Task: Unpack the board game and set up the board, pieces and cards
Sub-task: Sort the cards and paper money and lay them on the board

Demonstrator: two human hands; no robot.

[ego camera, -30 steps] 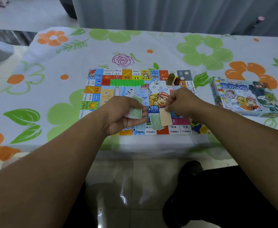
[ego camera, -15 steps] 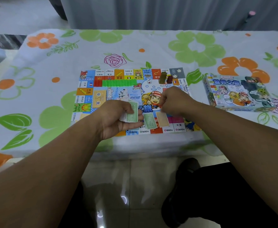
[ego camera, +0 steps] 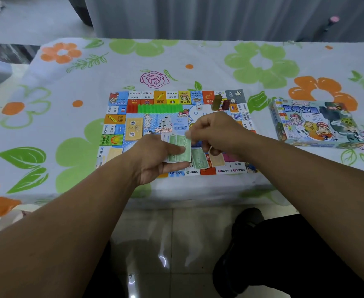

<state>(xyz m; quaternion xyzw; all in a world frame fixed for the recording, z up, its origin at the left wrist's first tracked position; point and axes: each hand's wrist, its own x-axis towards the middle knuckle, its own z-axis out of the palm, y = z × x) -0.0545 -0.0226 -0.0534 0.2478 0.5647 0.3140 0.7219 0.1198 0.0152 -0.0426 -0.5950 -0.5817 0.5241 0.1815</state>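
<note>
Both left hand (ego camera: 153, 162) and right hand (ego camera: 218, 132) pinch banknotes (ego camera: 180, 154), fingers (ego camera: 202, 125) curled.

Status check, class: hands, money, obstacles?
Left hand holds green paper note stack. Right hand pinches its top edge. Loose green note lies on colourful game board beneath.

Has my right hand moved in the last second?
Yes. The right hand shifted left across the colourful printed game board, to the green paper notes held in the left hand.

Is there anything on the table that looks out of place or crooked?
Nothing is spilled or damaged. Only the green note and the beige note, lying on the board near its front edge, sit slightly tilted to its squares.
</note>
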